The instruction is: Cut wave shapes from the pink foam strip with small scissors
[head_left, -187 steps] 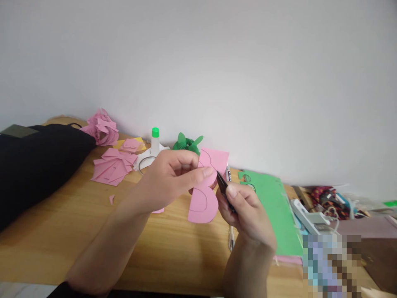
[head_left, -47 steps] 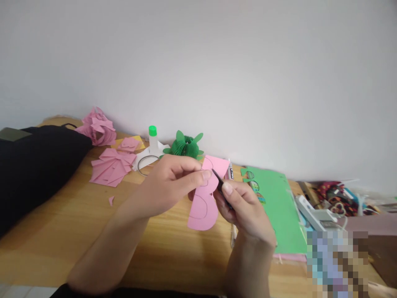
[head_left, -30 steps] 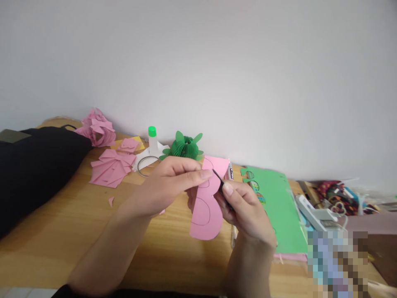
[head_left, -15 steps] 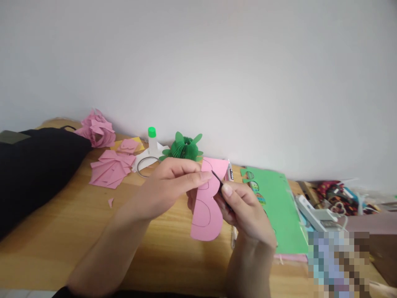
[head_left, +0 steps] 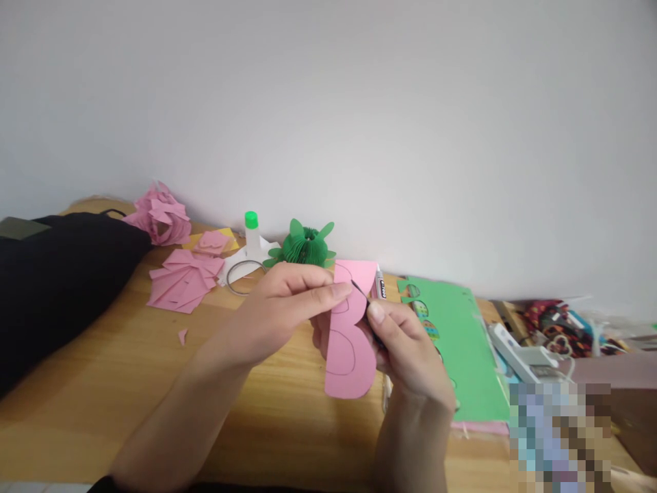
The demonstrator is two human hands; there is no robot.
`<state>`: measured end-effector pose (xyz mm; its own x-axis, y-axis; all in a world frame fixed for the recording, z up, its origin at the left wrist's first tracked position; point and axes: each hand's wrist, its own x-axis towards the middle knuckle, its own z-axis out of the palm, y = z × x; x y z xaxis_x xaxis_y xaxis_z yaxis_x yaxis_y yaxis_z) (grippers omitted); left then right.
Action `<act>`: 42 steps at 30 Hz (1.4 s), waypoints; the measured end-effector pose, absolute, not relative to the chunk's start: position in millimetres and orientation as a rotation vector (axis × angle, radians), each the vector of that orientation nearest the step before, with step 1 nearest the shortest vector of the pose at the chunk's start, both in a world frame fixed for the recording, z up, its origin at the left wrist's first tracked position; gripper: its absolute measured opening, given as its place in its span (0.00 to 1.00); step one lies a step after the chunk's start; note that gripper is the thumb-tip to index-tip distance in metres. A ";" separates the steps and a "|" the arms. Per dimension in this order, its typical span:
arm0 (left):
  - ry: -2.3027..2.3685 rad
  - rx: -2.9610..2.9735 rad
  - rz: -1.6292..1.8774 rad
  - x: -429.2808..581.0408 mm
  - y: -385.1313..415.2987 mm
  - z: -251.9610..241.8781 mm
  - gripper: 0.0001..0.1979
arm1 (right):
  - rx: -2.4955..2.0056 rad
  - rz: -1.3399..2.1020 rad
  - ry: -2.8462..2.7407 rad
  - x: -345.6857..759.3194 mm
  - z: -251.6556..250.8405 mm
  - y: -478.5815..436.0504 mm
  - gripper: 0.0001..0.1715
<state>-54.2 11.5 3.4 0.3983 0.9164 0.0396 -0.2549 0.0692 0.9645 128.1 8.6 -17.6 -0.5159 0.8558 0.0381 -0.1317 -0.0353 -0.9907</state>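
Observation:
Between the thumb and fingers of my left hand (head_left: 287, 301), a pink paper piece (head_left: 352, 349) with a scalloped right edge is pinched upright. Curved pencil-like lines are drawn on it. My right hand (head_left: 410, 349) is closed around dark scissors (head_left: 361, 292), most of which its fingers hide. One thin blade lies across the paper's right side, close to my left thumb tip. Behind the paper, my left fingers are partly hidden.
Along the wall stand a folded pink paper shape (head_left: 159, 216), a glue stick (head_left: 252, 233) and a green paper ball (head_left: 306, 246). Flat pink paper (head_left: 185, 279) and a metal ring (head_left: 228, 279) lie left. Green sheet (head_left: 462, 349) and power strip (head_left: 516, 352) are right; black fabric (head_left: 72, 281) is left.
The lower part of the pink paper has swung slightly to the right. Both hands keep their grip, and the right hand with the scissors has barely shifted.

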 end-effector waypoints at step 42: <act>0.577 1.056 0.943 -50.4 11.9 1.5 0.15 | -0.781 1.585 -1.331 112.4 -11.9 5.7 0.24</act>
